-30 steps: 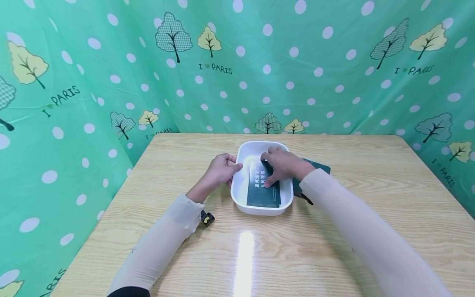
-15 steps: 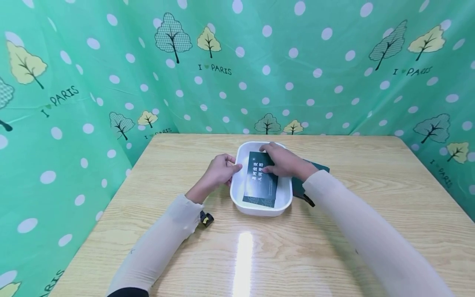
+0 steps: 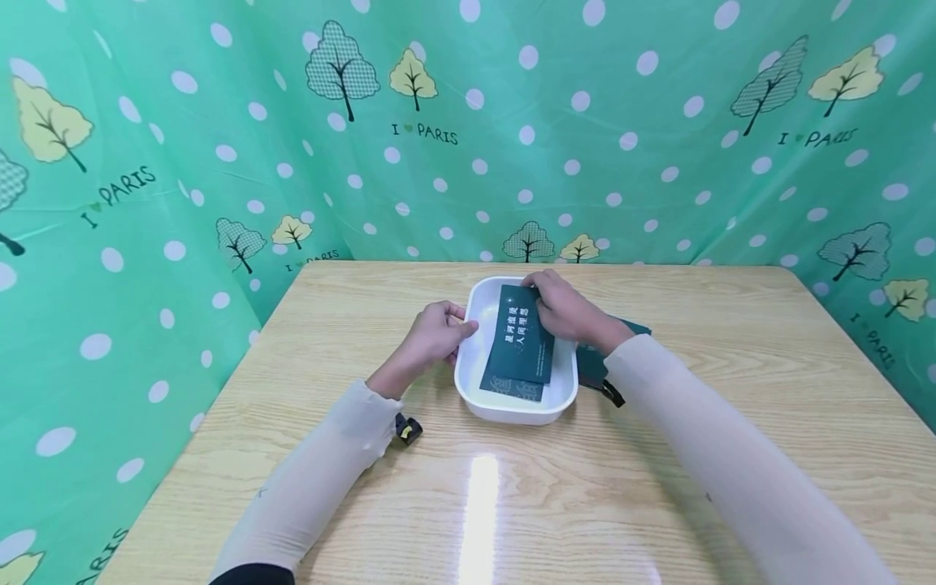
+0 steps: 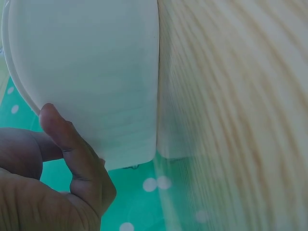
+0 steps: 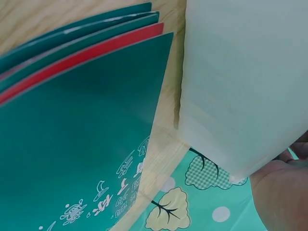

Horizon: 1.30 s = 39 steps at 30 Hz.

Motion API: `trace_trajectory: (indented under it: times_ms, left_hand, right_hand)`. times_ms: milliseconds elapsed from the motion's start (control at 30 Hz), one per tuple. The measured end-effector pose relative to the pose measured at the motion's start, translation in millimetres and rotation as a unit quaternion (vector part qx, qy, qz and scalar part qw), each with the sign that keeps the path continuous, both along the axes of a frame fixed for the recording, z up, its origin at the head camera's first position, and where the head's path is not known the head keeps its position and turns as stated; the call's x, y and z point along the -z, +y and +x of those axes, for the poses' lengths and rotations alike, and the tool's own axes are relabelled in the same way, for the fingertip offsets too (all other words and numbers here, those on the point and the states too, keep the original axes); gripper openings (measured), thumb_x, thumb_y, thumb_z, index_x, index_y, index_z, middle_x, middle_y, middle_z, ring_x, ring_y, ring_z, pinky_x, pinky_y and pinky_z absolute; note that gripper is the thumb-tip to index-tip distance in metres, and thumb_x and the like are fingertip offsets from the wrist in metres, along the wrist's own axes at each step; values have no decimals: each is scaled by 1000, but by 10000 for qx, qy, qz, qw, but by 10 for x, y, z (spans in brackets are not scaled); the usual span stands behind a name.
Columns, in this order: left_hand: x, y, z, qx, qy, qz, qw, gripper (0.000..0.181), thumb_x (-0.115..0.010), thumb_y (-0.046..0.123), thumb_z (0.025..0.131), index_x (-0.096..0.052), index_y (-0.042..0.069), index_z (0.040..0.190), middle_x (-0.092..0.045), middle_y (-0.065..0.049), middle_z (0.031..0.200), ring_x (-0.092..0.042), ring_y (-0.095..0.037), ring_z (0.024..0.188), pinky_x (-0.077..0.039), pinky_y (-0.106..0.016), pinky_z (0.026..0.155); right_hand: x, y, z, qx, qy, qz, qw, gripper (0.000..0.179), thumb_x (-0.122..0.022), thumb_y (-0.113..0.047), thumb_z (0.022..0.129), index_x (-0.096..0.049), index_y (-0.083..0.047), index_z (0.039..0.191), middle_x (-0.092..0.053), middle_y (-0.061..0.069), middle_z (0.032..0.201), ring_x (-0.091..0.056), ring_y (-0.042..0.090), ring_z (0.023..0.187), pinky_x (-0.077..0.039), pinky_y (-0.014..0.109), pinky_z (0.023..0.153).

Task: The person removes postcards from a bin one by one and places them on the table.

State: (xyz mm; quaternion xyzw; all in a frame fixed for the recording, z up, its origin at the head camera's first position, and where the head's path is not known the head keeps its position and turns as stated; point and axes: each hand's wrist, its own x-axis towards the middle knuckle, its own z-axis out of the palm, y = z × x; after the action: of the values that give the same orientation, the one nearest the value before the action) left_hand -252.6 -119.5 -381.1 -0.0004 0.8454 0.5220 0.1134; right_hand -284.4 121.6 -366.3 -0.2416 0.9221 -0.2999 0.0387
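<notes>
In the head view, a white plastic tub (image 3: 478,370) stands on the table near the middle. My left hand (image 3: 437,333) grips its left rim, thumb over the edge; the left wrist view shows the fingers (image 4: 72,144) against the outer wall. Inside the tub lies a dark green printed card (image 3: 519,341), its far end near the back rim. My right hand (image 3: 566,309) pinches this card near its far right corner; the fingertips are partly hidden. Under it, at the near end, shows another green card (image 3: 512,388), turned slightly differently.
Right of the tub lie more green folded cards (image 3: 591,366), some with red insides in the right wrist view, partly under my right forearm. A narrow black item (image 3: 613,394) pokes out there. A small black and yellow object (image 3: 408,430) sits by my left sleeve.
The right hand has shifted toward the back of the tub, and the top card has moved back and right with it. More of the lower card shows. The left hand stays on the rim.
</notes>
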Motion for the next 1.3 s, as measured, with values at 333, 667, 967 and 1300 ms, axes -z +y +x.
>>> trace_trajectory:
  times_ms: [333, 667, 967, 1300]
  left_hand:
    - [3, 0, 7, -8, -10, -98, 10000, 27, -68, 18, 100, -57, 1, 118, -66, -20, 89, -57, -17, 50, -52, -27, 43]
    - [10, -11, 4, 1, 35, -79, 10000, 27, -68, 17, 100, -57, 0, 117, -67, -22, 90, -56, -16, 48, -53, -29, 43]
    - [8, 4, 5, 8, 19, -72, 10000, 27, -68, 18, 101, -57, 1, 118, -67, -19, 89, -57, -17, 50, -52, -26, 42]
    - [-9, 14, 9, -64, 19, -84, 9999, 27, -68, 18, 101, -57, 1, 118, -66, -19, 90, -57, -17, 51, -53, -27, 43]
  right_hand:
    - [-101, 69, 26, 504, 431, -623, 9959, 40, -34, 0, 106, -44, 6, 144, -48, 25, 140, -49, 37, 130, -44, 52, 112]
    - [-158, 253, 3, 973, 914, -1456, 9803, 41, -32, -2, 105, -45, 6, 143, -49, 24, 137, -52, 35, 115, -50, 53, 100]
    - [-201, 598, -60, 1588, 1163, -1767, 9644, 42, -31, -4, 103, -47, 8, 141, -48, 27, 135, -50, 38, 110, -48, 54, 93]
    - [-169, 1025, -77, 2218, 964, -1765, 9541, 45, -26, -11, 106, -46, 7, 142, -49, 28, 137, -50, 39, 111, -48, 52, 87]
